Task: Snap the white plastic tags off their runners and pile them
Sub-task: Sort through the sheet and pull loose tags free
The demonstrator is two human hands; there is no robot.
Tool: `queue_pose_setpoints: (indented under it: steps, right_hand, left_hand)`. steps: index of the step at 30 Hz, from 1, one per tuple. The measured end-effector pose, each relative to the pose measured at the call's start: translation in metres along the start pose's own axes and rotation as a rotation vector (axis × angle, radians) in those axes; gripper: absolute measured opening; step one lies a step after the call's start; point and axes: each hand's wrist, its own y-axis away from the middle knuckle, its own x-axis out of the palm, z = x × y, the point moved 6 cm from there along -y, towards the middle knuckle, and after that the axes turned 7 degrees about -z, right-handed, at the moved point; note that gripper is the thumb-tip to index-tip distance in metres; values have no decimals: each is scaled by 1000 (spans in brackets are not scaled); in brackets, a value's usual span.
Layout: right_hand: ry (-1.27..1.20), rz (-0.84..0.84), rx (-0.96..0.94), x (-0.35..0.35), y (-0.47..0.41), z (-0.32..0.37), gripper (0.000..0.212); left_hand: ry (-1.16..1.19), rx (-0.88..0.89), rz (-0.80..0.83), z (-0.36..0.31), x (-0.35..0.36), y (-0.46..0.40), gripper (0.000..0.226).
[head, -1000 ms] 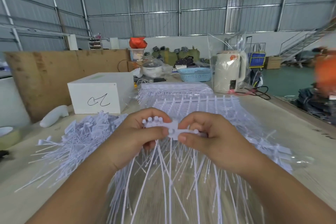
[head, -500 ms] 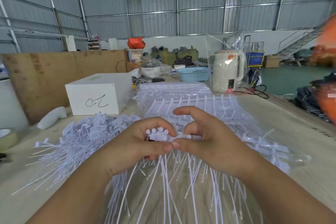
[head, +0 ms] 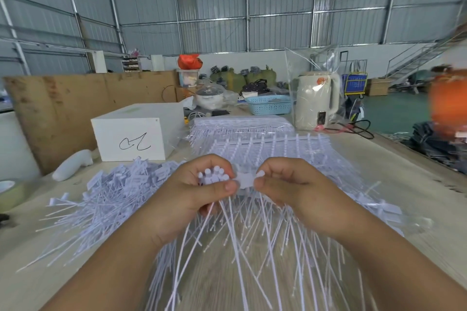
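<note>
Left hand: we are gripping a bunch of white tags in our left hand, their round heads sticking up above the curled fingers and their thin tails hanging down.
Right hand: we are pinching one end of a flat white tag piece with our right hand; the left thumb is touching its other end.
Pile: loose tags are lying heaped on the wooden table to our left.
Runners: tags still on their runners are lying spread under and beyond our hands.
Behind: a white box, a cream kettle and a blue basket are standing further back.
</note>
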Motion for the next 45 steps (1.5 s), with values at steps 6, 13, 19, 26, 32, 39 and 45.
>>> queue_pose_setpoints:
  steps: [6, 13, 19, 26, 32, 39, 45]
  right_hand:
    - [106, 42, -72, 5, 1, 0, 20]
    - [112, -1, -92, 8, 2, 2, 15]
    - [194, -191, -104, 2, -2, 0, 25]
    - [51, -345, -6, -36, -5, -6, 34]
    - [105, -2, -59, -3, -2, -1, 13]
    - [108, 49, -55, 7, 2, 0, 22]
    - [127, 99, -31, 13, 4, -1, 38]
  left_hand:
    - [102, -61, 125, 2, -4, 3, 25]
    - [18, -45, 150, -2, -8, 3, 30]
    - [39, 16, -46, -2, -2, 0, 11]
    - [27, 44, -95, -4, 18, 2, 15]
    - [-105, -34, -60, 5, 10, -1, 21]
    - [-73, -33, -9, 4, 11, 1, 22]
    - [-79, -48, 121, 7, 19, 3, 30]
